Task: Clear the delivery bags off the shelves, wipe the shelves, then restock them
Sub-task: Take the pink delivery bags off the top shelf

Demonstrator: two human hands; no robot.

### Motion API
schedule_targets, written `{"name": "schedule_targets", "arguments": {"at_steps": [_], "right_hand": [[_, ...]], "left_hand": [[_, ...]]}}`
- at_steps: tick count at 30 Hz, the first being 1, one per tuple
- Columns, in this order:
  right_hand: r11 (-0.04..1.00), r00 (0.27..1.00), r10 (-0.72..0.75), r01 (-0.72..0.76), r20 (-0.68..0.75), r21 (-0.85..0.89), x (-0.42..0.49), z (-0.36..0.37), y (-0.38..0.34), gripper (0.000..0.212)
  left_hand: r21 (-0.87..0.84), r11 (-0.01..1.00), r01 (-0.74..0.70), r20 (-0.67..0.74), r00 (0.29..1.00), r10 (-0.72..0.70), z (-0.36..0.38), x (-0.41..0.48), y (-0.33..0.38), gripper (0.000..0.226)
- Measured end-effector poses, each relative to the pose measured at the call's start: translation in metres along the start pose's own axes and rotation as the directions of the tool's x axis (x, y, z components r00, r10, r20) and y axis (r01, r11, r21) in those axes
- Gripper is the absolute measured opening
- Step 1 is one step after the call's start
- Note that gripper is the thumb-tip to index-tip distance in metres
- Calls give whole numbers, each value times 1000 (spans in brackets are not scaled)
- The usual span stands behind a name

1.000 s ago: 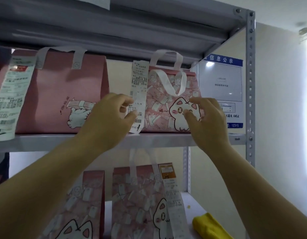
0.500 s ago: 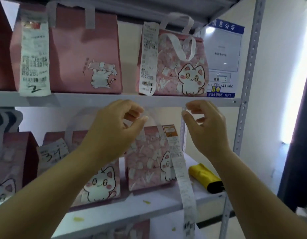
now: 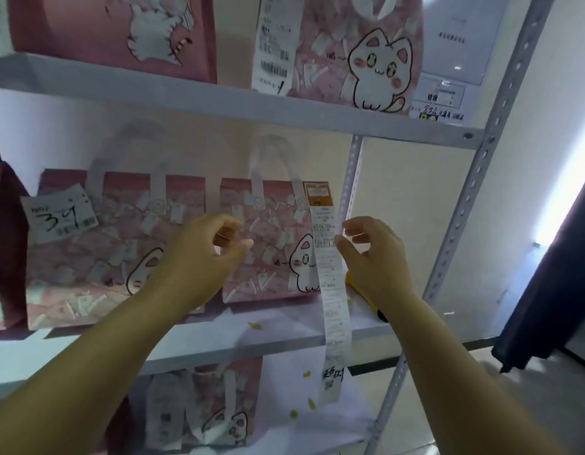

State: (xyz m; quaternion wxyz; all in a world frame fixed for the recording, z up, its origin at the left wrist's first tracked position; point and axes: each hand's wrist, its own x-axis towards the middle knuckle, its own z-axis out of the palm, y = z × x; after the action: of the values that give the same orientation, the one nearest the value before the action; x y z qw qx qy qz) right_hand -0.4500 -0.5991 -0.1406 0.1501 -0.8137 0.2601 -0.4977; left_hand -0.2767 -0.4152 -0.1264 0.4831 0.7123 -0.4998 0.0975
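Two hands are hovering in front of the right-hand delivery bag (image 3: 271, 244), which is standing upright on the middle shelf (image 3: 218, 344). The left hand (image 3: 202, 257) and the right hand (image 3: 374, 257) are flanking it with fingers loosely curved, gripping nothing. The right thumb is lying just beside the long receipt (image 3: 332, 290) that is hanging from the bag's top edge past the shelf front; contact cannot be confirmed. A second bag (image 3: 113, 254) carrying a numbered label (image 3: 59, 218) is standing just beside the first. More bags are occupying the upper shelf (image 3: 186, 100) and the level below. Yellow crumbs (image 3: 255, 325) are lying on the middle shelf, so the wiping is judged not yet done here and the clearing step is judged to be in hand. The next move is calling for both hands to close on the bag's sides or on its handles (image 3: 274, 159), then to draw it forward without snagging the receipt. A yellow item (image 3: 351, 280) is showing partly behind the right hand.
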Motion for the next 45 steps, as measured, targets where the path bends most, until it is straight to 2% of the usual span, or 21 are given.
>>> {"name": "schedule_targets", "arguments": {"at_steps": [3,7,9,13,15,17,20,23,32,37,45], "right_hand": [[992,986,124,-120,110,-39,3,13,37,30],[959,919,284,-272,274,-83,5,28,83,50],[945,885,328,-306,330,-117,7,35,100,60],[928,827,358,-367,434,-65,13,48,120,73],[930,803,339,-364,490,-46,15,52,123,70],[929,793,287,-368,538,48,16,57,124,52],[940,828,237,-327,508,95,18,60,123,32],[960,869,214,-271,446,68,20,61,124,31],[931,852,260,-347,455,117,20,63,127,28],[914,863,298,-382,409,138,17,59,125,27],[918,906,309,-364,291,158,-4,25,103,19]], "left_hand": [[52,994,92,13,996,-93,28,2,-19,38],[176,960,216,10,975,-221,63,4,-43,58],[209,945,250,-9,967,-254,77,4,-53,63],[268,915,301,-42,953,-301,97,2,-65,64],[308,901,306,-59,951,-303,104,2,-68,66],[326,894,307,-77,951,-298,108,3,-70,68],[326,896,301,-88,954,-288,111,6,-73,67],[327,901,286,-91,958,-271,109,11,-75,65],[290,916,279,-67,960,-271,111,12,-76,65],[171,943,284,-70,959,-276,106,9,-71,68],[93,975,201,-109,976,-190,87,-11,-48,48]]}}
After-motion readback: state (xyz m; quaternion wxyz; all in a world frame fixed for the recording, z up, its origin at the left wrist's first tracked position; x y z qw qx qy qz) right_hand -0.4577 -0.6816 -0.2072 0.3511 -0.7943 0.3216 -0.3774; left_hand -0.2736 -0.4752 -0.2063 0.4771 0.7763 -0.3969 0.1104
